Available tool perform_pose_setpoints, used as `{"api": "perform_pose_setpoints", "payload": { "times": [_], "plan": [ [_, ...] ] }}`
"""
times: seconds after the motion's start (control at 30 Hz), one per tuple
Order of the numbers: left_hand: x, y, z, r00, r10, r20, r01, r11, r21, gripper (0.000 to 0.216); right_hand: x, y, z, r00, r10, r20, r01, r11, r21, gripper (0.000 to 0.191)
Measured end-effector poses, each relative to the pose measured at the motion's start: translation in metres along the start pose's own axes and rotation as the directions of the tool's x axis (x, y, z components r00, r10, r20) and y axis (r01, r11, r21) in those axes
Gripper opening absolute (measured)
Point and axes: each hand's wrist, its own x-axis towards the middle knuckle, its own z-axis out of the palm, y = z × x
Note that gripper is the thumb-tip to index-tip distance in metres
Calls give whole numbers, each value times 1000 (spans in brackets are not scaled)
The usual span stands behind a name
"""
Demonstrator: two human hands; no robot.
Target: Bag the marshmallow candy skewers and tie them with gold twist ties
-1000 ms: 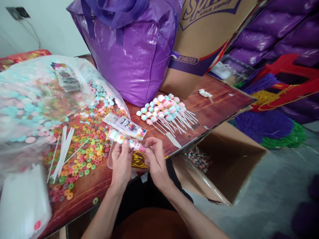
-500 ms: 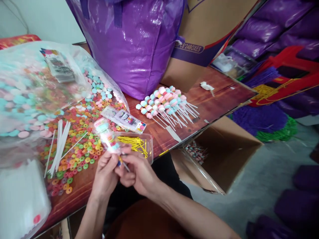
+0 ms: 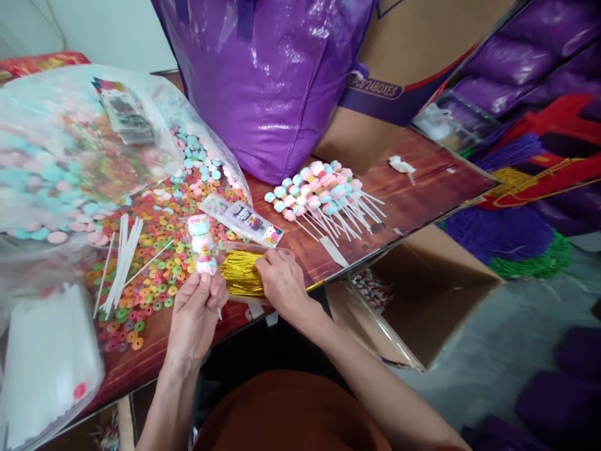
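My left hand (image 3: 197, 304) is closed around the stick end of a bagged candy skewer (image 3: 201, 244), held upright over the table. Pink, white and blue candies show through its clear printed wrapper. Fingers bent and together, my right hand (image 3: 284, 279) reaches into a clear tray of gold twist ties (image 3: 241, 272); what its fingertips pinch, if anything, is hidden. Behind the tray lie flat printed wrappers (image 3: 241, 219). Unwrapped candy skewers (image 3: 323, 188) are piled farther back, their white sticks pointing right.
Loose ring candies (image 3: 159, 269) and white sticks (image 3: 123, 263) cover the left of the table. Clear bags of pastel candies (image 3: 51, 181) lie behind them. A purple bag (image 3: 267, 94) and a carton (image 3: 366, 131) stand at the back. An open box (image 3: 422, 300) sits below the table's right edge.
My right hand has left the skewer's lower end and moved right to the twist-tie tray. My left hand keeps the skewer, now more upright. The view has shifted slightly.
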Motion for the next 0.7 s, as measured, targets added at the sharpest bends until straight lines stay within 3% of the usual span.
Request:
{"api": "perform_pose_setpoints", "payload": {
  "times": [0.17,0.3,0.4,0.53,0.6,0.7],
  "plan": [
    [3,-6,3,999,2,-32,-1,999,32,19,3,3,-1,999,-3,-31,5,999,37,23],
    [10,-10,7,997,62,-50,-60,998,35,24,-2,9,-7,987,100,-126,-55,945,322,16],
    [15,-14,12,996,64,-55,-62,997,37,25,-10,7,-12,961,105,-258,91,758,646,20],
    [17,-21,22,996,59,-67,-54,996,67,25,-18,-8,-17,959,91,-267,202,442,874,14],
    [16,-26,26,994,68,-90,-60,995,85,25,-19,-14,-16,955,71,-289,241,385,891,13],
    [12,-35,28,983,134,-122,-113,979,168,25,-17,-17,-12,949,163,-271,203,345,916,12]
  ]
}}
